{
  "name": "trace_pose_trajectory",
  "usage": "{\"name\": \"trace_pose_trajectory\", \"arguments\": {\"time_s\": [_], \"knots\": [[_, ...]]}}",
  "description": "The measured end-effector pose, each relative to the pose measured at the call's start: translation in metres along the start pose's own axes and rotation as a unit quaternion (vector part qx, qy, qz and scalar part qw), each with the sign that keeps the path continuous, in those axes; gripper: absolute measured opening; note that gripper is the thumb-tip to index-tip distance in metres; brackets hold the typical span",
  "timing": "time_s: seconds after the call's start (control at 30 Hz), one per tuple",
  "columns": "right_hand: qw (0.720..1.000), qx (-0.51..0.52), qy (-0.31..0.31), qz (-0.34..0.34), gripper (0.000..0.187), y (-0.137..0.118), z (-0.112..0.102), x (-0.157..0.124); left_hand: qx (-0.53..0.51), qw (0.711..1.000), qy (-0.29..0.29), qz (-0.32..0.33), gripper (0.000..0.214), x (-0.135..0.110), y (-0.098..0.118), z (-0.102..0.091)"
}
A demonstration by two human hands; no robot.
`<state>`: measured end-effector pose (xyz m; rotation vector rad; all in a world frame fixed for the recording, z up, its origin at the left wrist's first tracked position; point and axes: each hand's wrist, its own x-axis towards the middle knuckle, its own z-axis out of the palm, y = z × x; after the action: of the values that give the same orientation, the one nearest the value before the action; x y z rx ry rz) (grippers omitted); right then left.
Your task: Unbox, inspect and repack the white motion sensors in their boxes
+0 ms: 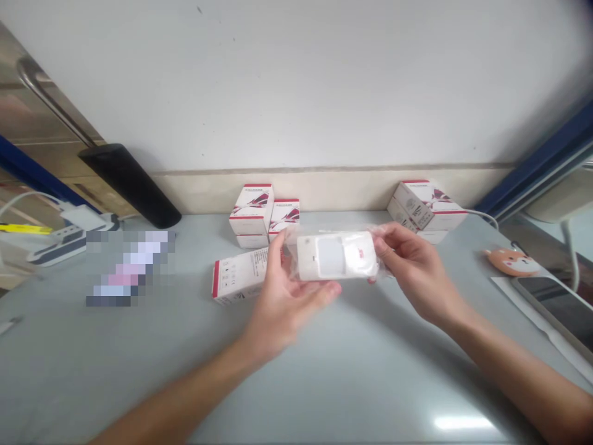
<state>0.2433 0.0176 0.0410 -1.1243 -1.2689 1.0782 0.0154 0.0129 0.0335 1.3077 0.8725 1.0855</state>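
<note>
Near the back edge of the tabletop [352,364], left grip [282,303] and right grip [412,272] hold a white gadget [332,256], seemingly unboxed but still inside its clear bag [380,269].

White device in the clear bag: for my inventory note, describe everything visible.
The white device is oblong, rounded at the corners, plastic-looking. Its front has a greyish rectangular panel, with a small dark mark to its left and red print to its right. It is inside a clear bag, held roughly level above the table by the left hand and right hand.
</note>
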Motion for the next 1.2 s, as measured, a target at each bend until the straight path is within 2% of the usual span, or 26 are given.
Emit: {"name": "trace_pose_trajectory", "arguments": {"time_s": [0.07, 0.1, 0.2, 0.23, 0.3, 0.37, 0.5, 0.6, 0.7, 0.83, 0.9, 1.0, 1.1, 1.2], "knots": [[1.0, 0.027, -0.011, 0.003, 0.025, 0.001, -0.001, 0.0, 0.113, 0.989, 0.026, 0.094, 0.106, -0.002, -0.006, -0.002], [0.999, 0.042, -0.02, 0.01, 0.025, 0.002, -0.001, 0.0, 0.178, 0.971, 0.036, 0.154, 0.103, -0.003, -0.009, -0.003], [0.995, 0.08, -0.041, 0.039, 0.025, 0.003, -0.001, 0.001, 0.347, 0.881, 0.029, 0.32, 0.072, -0.002, -0.011, -0.009], [0.994, 0.087, -0.045, 0.05, 0.025, 0.002, -0.001, 0.002, 0.381, 0.855, 0.024, 0.351, 0.063, -0.001, -0.01, -0.011], [0.991, 0.092, -0.054, 0.076, 0.025, 0.002, -0.002, 0.004, 0.409, 0.83, 0.025, 0.378, 0.056, 0.001, -0.008, -0.013], [0.989, 0.094, -0.07, 0.094, 0.031, 0.001, -0.004, 0.007, 0.411, 0.833, 0.039, 0.368, 0.053, 0.003, -0.007, -0.014], [0.981, 0.103, -0.123, 0.105, 0.055, 0.0, -0.011, 0.012, 0.418, 0.843, 0.046, 0.336, 0.043, 0.005, -0.008, -0.015], [0.982, 0.043, -0.143, 0.115, 0.048, -0.003, -0.014, 0.011, 0.427, 0.844, 0.036, 0.322, 0.039, 0.004, -0.008, -0.014], [0.99, -0.021, -0.101, 0.095, 0.037, -0.005, -0.012, 0.008, 0.417, 0.856, 0.024, 0.305, 0.038, 0.003, -0.007, -0.012], [0.995, -0.09, -0.021, 0.036, 0.037, -0.008, -0.003, 0.002, 0.398, 0.874, 0.017, 0.279, 0.04, 0.0, -0.007, -0.01], [0.988, -0.151, 0.005, -0.015, 0.037, -0.008, 0.0, 0.0, 0.4, 0.883, 0.008, 0.245, 0.042, -0.001, -0.008, -0.01], [0.971, -0.23, -0.002, -0.064, 0.038, -0.004, 0.0, 0.0, 0.399, 0.9, -0.012, 0.175, 0.047, -0.004, -0.01, -0.012], [0.963, -0.259, -0.031, -0.069, 0.038, 0.0, -0.002, 0.003, 0.376, 0.92, -0.02, 0.106, 0.045, -0.005, -0.008, -0.013], [0.968, -0.237, -0.041, -0.066, 0.039, 0.001, -0.003, 0.006, 0.322, 0.945, -0.027, 0.04, 0.041, -0.005, -0.004, -0.01]]}}
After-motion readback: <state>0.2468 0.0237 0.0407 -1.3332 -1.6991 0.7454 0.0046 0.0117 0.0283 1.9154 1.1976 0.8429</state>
